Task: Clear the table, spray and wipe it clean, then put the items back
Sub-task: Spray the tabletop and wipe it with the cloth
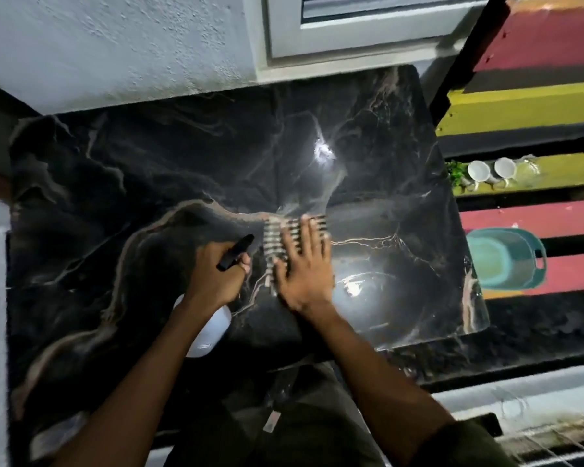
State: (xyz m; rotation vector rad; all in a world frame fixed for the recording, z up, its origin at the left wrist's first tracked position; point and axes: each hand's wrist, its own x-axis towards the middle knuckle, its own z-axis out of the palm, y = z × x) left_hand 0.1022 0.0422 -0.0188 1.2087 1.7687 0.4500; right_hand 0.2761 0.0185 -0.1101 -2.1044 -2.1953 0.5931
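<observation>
Cloth (277,244), striped, is lying on the dark marbled desk (149,170) near its centre, long axis running toward the wall. Right hand (302,267) is pressing flat on the cloth, fingers spread. Left hand (216,274), just left of the cloth, is gripping the spray bottle (206,328), nozzle pointing at the cloth.

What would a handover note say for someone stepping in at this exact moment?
Left hand: gripping the spray bottle, nozzle aimed over the table.
Right hand: flat, pressing the striped cloth onto the tabletop.
Cleared items: two white cups and a small plant wait on the striped mat to the right, beside a teal basin.
Done: table cleared.
Left: finish spraying and wiping, then put the items back.
</observation>
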